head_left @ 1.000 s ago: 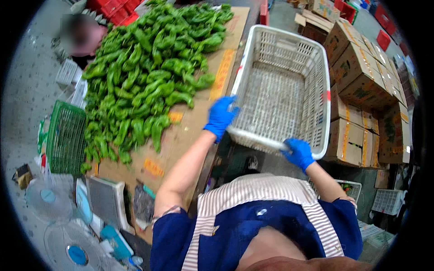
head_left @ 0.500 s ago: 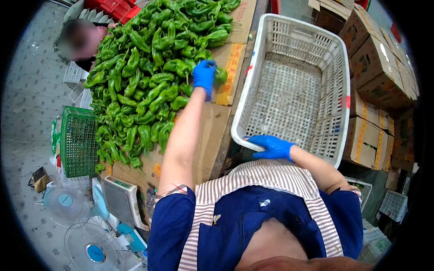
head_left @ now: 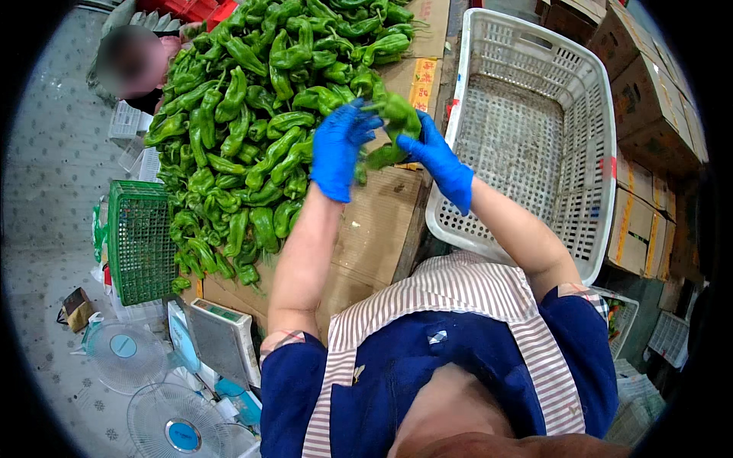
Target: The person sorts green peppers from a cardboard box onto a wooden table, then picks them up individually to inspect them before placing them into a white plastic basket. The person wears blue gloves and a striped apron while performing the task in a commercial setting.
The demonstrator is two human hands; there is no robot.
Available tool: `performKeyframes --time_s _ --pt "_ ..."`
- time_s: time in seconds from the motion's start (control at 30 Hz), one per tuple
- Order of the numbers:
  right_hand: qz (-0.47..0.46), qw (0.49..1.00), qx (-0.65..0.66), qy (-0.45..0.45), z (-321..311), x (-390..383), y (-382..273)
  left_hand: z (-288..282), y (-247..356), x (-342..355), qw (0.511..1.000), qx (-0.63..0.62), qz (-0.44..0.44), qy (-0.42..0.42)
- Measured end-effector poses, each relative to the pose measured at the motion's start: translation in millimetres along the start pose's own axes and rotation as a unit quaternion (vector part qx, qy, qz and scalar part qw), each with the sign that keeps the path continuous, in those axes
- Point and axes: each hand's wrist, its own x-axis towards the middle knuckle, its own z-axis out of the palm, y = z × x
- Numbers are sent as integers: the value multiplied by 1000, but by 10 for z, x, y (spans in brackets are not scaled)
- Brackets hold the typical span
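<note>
A big heap of green peppers [head_left: 252,145] covers the cardboard-topped table [head_left: 382,217]. My right hand [head_left: 444,164], in a blue glove, grips green peppers [head_left: 398,118] from their right side, above the heap's right edge. Just left of them is my left hand [head_left: 338,149], also blue-gloved, its fingers apart and pointing at the stem end. Slight blur hides whether those fingertips touch the stem. Right of the table stands a white plastic crate [head_left: 447,217] with slotted walls and a dirty perforated bottom.
Cardboard boxes [head_left: 649,114] are stacked at the right. A green crate [head_left: 141,240] stands left of the table, with a flat-topped scale [head_left: 223,340] and fans [head_left: 179,435] nearer me. Another person [head_left: 136,65] is at the far left, beside red crates [head_left: 187,9].
My right hand has left the white crate's rim and taken hold of peppers over the table. My left hand has opened beside them, and the peppers are lifted.
</note>
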Motion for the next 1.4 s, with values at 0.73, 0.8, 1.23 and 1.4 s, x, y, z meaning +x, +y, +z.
performKeyframes --time_s 0.73,0.8,1.23,1.4 --pt "40 854 472 216 -1407 -619 -472 -711 364 1154 656 697 290 -6" --pt "83 836 458 291 -1512 -766 -403 -730 582 1021 892 414 172 62" --pt "267 922 273 -67 -16 -123 -172 -184 118 112 997 -27 -78 -7" --pt "265 852 421 -163 124 6 -30 -134 -199 77 970 -118 -211 -26"
